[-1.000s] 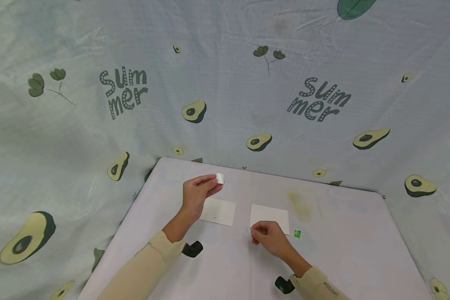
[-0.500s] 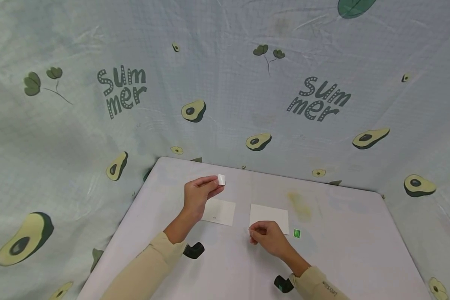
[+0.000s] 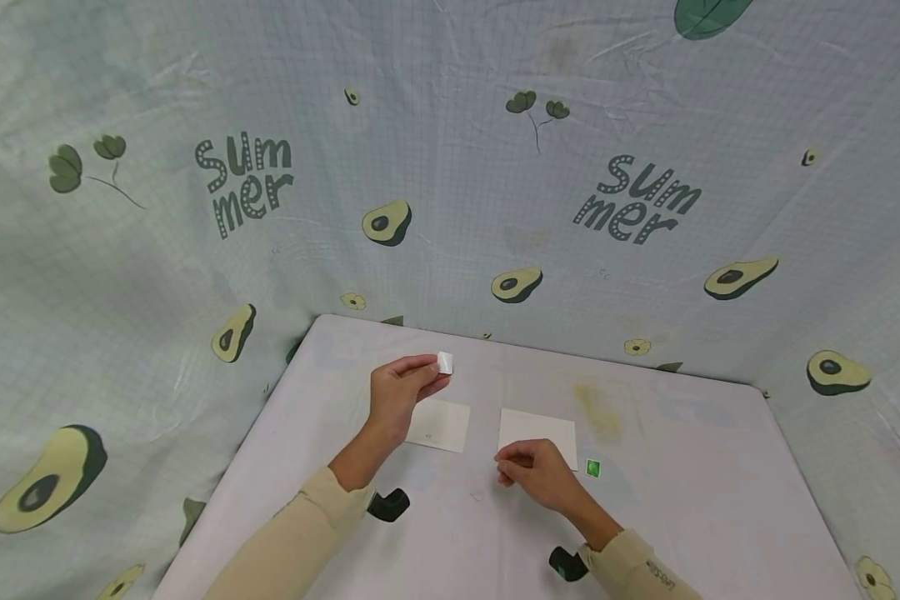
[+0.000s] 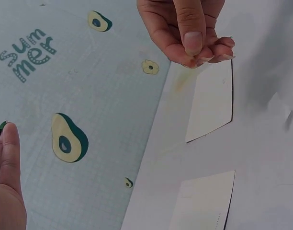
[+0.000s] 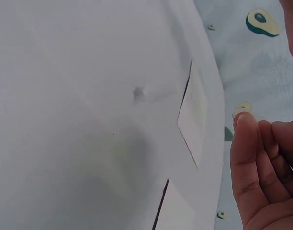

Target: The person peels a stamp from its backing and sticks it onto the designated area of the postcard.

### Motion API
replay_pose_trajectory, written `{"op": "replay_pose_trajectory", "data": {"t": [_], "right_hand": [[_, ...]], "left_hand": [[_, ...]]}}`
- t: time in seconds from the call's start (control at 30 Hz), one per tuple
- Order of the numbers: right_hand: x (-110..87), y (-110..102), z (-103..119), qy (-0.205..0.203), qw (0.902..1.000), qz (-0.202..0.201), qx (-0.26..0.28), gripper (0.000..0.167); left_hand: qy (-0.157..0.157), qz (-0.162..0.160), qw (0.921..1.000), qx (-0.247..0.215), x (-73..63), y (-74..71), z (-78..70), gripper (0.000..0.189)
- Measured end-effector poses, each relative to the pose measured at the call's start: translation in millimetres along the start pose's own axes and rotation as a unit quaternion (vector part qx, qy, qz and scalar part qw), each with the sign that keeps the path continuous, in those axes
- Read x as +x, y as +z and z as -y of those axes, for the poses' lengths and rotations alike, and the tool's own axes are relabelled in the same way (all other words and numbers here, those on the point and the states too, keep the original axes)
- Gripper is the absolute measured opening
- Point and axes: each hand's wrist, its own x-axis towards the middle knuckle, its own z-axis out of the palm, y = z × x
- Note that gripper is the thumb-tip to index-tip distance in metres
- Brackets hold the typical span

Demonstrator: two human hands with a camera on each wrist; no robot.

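Note:
My left hand (image 3: 399, 396) is raised over the left part of the table, pinching a small square stamp (image 3: 446, 363) between thumb and fingers. Its white back faces the head view; a green edge shows in the left wrist view. My right hand (image 3: 536, 472) hovers near the front of the right white card (image 3: 543, 427), its thumb pressed to curled fingers with nothing visible between them. A small scrap of thin white paper (image 4: 280, 109) is below that hand, faint in the head view. Another green stamp (image 3: 593, 468) with a white border lies right of this card.
A second white card (image 3: 441, 425) with small print lies behind the left wrist. The white table (image 3: 682, 483) has a yellowish stain (image 3: 598, 412) toward the back right. A pale cloth (image 3: 450, 167) printed with avocados hangs around it. Black wrist cameras sit at both cuffs.
A small white scrap now shows below my right hand, apart from its fingers. My left hand has shifted slightly right and down with the stamp; my right hand has moved slightly left.

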Motion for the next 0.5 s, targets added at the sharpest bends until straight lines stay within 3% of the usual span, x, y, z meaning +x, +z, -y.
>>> {"op": "replay_pose_trajectory", "data": {"t": [0.17,0.3,0.4,0.5], "right_hand": [[2.4,-1,4,-0.023,0.9995,-0.012,-0.018,0.015],[7.3,-2,13,-0.073,0.9952,-0.041,-0.051,0.01],[13.3,-2,21,-0.14,0.9838,-0.07,-0.087,0.011],[20.2,-2,30,-0.216,0.9623,-0.108,-0.125,0.014]], "left_hand": [[0.004,0.002,1.0,-0.004,-0.9,1.7,0.5,0.025],[0.01,0.008,0.9999,-0.007,-3.6,5.5,0.5,0.023],[0.012,0.015,0.9998,0.005,-5.6,7.8,2.0,0.023],[0.008,0.02,0.9994,0.029,-8.2,9.9,4.2,0.023]]}}
